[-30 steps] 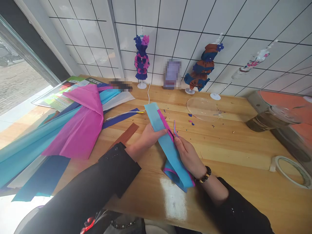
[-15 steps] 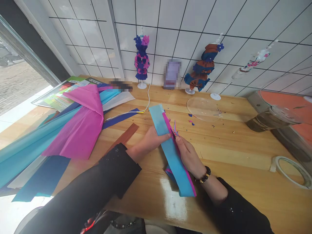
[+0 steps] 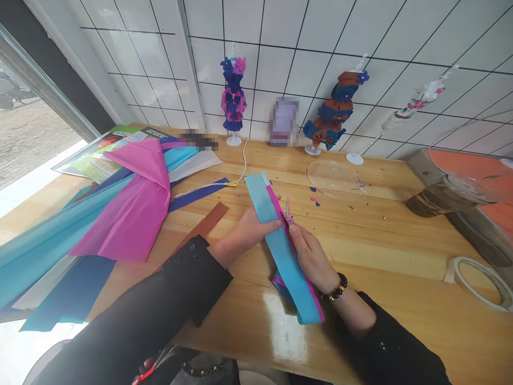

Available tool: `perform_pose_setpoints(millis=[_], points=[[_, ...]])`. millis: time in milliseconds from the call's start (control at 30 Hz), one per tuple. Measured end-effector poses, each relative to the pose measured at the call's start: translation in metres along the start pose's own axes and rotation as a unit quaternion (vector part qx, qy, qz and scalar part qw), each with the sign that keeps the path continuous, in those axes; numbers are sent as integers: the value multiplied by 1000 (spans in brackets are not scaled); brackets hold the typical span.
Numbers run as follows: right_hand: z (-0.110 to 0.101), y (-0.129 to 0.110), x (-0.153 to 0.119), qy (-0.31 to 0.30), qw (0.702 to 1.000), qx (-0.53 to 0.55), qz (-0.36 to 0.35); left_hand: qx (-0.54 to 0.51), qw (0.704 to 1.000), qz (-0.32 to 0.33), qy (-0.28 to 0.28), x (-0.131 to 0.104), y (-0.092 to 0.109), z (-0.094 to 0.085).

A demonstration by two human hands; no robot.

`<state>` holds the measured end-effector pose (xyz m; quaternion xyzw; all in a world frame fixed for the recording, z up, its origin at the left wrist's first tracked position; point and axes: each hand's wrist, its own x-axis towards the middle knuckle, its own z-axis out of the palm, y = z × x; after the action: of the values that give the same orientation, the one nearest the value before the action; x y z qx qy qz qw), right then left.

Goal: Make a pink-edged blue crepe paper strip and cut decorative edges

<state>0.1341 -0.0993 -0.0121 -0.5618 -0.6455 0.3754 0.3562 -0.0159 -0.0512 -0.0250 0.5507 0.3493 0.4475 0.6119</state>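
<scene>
A long blue strip (image 3: 282, 262) with a pink layer along its right edge hangs slantwise above the table, its lower end curling under. My left hand (image 3: 253, 227) grips the strip near its upper part, thumb on top. At the strip's right edge, my right hand (image 3: 312, 254) is closed around scissors (image 3: 285, 218); only their dark blades show, set against the pink edge, and the handles are hidden in the fingers. A narrow cut sliver (image 3: 287, 207) curls up beside the blades.
Pink sheets (image 3: 140, 208) and blue sheets lie on the left over a magazine. A brown strip (image 3: 208, 224), a white cable (image 3: 243, 166), a clear lid (image 3: 334, 179), a tape roll (image 3: 483, 283) and a cup (image 3: 436, 200) lie around. Dressed stands (image 3: 233, 99) line the tiled wall.
The strip's lower end has shifted slightly to the right. The scissor blades sit a little differently at the pink edge; both hands stay almost in place.
</scene>
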Motion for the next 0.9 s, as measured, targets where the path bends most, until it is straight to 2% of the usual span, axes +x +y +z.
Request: perform_pose_setpoints(millis=[367,767,900], points=[[-1,1,2,-2,1000,-15,3,-2,1000,-5,1,0,1,0],[0,-1,0,-17,999,-27,0,16,998,0,68,3,0,-5],[0,1,0,-11,1000,-9,-9,-2,999,-1,47,2,1,-1]])
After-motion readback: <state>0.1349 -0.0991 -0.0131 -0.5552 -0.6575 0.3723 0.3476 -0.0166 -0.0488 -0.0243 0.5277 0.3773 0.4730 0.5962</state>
